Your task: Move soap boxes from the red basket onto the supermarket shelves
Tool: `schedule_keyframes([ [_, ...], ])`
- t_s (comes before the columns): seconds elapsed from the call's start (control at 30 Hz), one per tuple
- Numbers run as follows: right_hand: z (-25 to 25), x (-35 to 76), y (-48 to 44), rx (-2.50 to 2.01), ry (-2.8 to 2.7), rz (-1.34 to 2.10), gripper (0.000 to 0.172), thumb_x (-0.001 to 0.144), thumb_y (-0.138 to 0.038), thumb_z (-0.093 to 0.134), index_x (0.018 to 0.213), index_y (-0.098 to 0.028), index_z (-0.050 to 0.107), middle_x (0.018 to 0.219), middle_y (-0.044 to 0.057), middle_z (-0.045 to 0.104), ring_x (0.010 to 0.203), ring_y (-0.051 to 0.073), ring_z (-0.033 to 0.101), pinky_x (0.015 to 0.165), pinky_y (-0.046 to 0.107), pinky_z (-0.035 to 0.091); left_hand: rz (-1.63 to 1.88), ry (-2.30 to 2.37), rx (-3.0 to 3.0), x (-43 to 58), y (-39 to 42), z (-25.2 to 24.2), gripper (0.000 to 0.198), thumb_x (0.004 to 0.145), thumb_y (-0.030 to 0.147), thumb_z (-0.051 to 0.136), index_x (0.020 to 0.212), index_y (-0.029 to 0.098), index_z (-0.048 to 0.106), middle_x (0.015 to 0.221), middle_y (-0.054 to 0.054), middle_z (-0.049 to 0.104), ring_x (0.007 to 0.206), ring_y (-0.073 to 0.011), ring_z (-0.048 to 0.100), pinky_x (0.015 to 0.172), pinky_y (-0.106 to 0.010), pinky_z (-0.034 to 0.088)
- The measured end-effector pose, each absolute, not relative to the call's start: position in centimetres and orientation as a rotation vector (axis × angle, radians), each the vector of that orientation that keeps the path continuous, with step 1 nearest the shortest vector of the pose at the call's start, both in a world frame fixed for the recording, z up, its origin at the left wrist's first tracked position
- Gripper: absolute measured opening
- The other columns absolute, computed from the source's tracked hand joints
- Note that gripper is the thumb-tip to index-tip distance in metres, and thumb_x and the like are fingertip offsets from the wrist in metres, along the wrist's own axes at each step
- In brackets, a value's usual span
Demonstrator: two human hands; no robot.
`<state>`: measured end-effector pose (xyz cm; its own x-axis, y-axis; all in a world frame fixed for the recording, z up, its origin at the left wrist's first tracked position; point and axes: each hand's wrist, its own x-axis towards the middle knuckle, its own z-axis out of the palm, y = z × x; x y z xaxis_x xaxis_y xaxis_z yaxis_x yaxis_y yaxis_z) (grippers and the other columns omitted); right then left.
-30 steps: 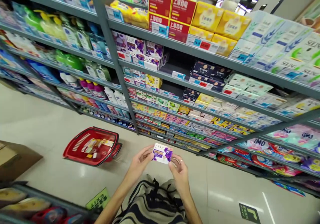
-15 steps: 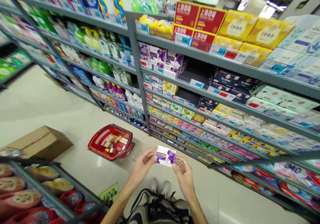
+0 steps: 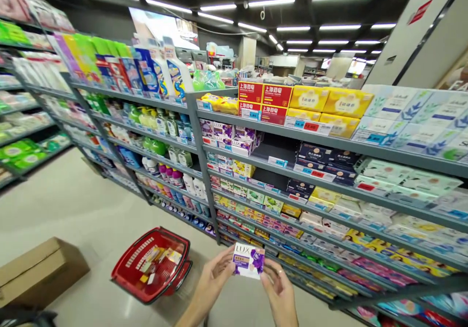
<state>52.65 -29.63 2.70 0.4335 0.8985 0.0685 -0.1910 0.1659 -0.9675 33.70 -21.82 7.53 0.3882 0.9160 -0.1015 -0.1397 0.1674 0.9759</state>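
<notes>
Between my two hands is a white and purple box of LUX soap, its printed front tilted up toward me. My left hand pinches the box at its left edge, thumb on the near side. At the right edge, the fingers and thumb of my right hand grip it too; a ring shows on one finger. Similar LUX soap boxes stand stacked on the shelf ahead, left of a gap in the row.
A red shopping basket with several small packages stands on the floor to the left. Beyond it lies a cardboard box. Grey shelving full of soaps and bottles runs across in front. A square pillar rises at the right.
My view has tilted up, bringing ceiling lights into sight and the near lower-left shelf mostly out. Both hands keep hold of the soap box, which now shows its LUX lettering more plainly.
</notes>
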Motion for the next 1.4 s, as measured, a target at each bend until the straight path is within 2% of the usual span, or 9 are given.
schedule_keyframes([
  [0.07, 5.5, 52.6, -26.7, -1.136, -0.82, 0.843, 0.033, 0.083, -0.043, 0.08, 0.11, -0.025, 0.075, 0.114, 0.011, 0.076, 0.107, 0.029, 0.073, 0.097, 0.044, 0.061, 0.937, 0.819, 1.201, 33.6, -18.4, 9.4, 0.055, 0.08, 0.051, 0.078, 0.127, 0.021, 0.073, 0.118, -0.013, 0.075, 0.103, -0.027, 0.071, 0.098, -0.041, 0.056],
  [0.23, 15.5, 50.6, -16.6, -1.082, -1.01, 0.593, 0.03, 0.086, -0.036, 0.078, 0.113, -0.024, 0.075, 0.119, 0.009, 0.072, 0.114, 0.026, 0.068, 0.1, 0.041, 0.06, 1.196, 0.65, 1.364, 32.2, -7.9, 16.5, 0.043, 0.084, 0.041, 0.077, 0.123, 0.022, 0.075, 0.121, -0.009, 0.064, 0.09, -0.0191, 0.072, 0.087, -0.032, 0.059],
  [0.33, 20.8, 48.4, -10.7, -1.02, -1.076, 0.389, 0.029, 0.088, -0.033, 0.076, 0.116, -0.024, 0.075, 0.121, 0.008, 0.07, 0.113, 0.024, 0.068, 0.102, 0.04, 0.059, 1.44, 0.549, 1.426, 31.5, -2.0, 21.0, 0.033, 0.085, 0.038, 0.077, 0.114, 0.021, 0.078, 0.112, -0.007, 0.066, 0.093, -0.0186, 0.07, 0.087, -0.029, 0.059],
  [0.5, 25.6, 45.3, -5.1, -1.01, -1.106, 0.134, 0.031, 0.089, -0.03, 0.076, 0.12, -0.026, 0.076, 0.127, 0.005, 0.065, 0.11, 0.02, 0.069, 0.102, 0.037, 0.06, 1.621, 0.457, 1.456, 31.2, 4.5, 25.0, 0.034, 0.09, 0.037, 0.072, 0.118, 0.019, 0.077, 0.105, -0.006, 0.067, 0.09, -0.0171, 0.068, 0.078, -0.027, 0.059],
  [0.73, 24.1, 46.6, -0.9, -1.07, -1.063, 0.069, 0.03, 0.09, -0.031, 0.074, 0.119, -0.025, 0.075, 0.124, 0.006, 0.066, 0.112, 0.022, 0.068, 0.103, 0.039, 0.061, 1.561, 0.547, 1.761, 32.2, 9.0, 23.6, 0.033, 0.096, 0.036, 0.063, 0.124, 0.022, 0.074, 0.115, -0.008, 0.072, 0.108, -0.0219, 0.068, 0.095, -0.034, 0.056],
  [0.87, 23.2, 48.5, 1.6, -1.105, -1.023, -0.069, 0.036, 0.09, -0.035, 0.074, 0.123, -0.022, 0.072, 0.129, 0.009, 0.066, 0.119, 0.025, 0.067, 0.109, 0.044, 0.057, 1.505, 0.499, 1.937, 34.2, 10.5, 22.9, 0.038, 0.099, 0.034, 0.057, 0.133, 0.023, 0.067, 0.126, -0.01, 0.072, 0.113, -0.0247, 0.068, 0.102, -0.042, 0.055],
  [1.0, 22.9, 50.2, 3.6, -1.122, -1.011, -0.18, 0.037, 0.09, -0.038, 0.073, 0.122, -0.02, 0.069, 0.125, 0.011, 0.067, 0.115, 0.025, 0.069, 0.106, 0.044, 0.058, 1.485, 0.511, 1.983, 36.3, 11.2, 22.6, 0.043, 0.098, 0.03, 0.056, 0.14, 0.023, 0.06, 0.13, -0.012, 0.07, 0.107, -0.0246, 0.071, 0.101, -0.045, 0.056],
  [1.17, 22.1, 51.7, 5.4, -1.108, -1.004, -0.234, 0.034, 0.093, -0.039, 0.068, 0.121, -0.019, 0.065, 0.125, 0.012, 0.064, 0.117, 0.024, 0.067, 0.102, 0.042, 0.06, 1.44, 0.498, 1.994, 37.7, 11.6, 22.3, 0.052, 0.096, 0.023, 0.056, 0.147, 0.024, 0.048, 0.141, -0.013, 0.062, 0.116, -0.0259, 0.068, 0.104, -0.046, 0.054],
  [1.4, 22.1, 52.5, 6.6, -1.107, -1.035, -0.268, 0.032, 0.094, -0.037, 0.067, 0.12, -0.019, 0.065, 0.123, 0.011, 0.062, 0.115, 0.023, 0.067, 0.102, 0.041, 0.06, 1.626, 0.587, 2.203, 38.5, 12.5, 22.0, 0.052, 0.094, 0.019, 0.056, 0.146, 0.022, 0.052, 0.128, -0.013, 0.055, 0.125, -0.0268, 0.053, 0.11, -0.046, 0.046],
])
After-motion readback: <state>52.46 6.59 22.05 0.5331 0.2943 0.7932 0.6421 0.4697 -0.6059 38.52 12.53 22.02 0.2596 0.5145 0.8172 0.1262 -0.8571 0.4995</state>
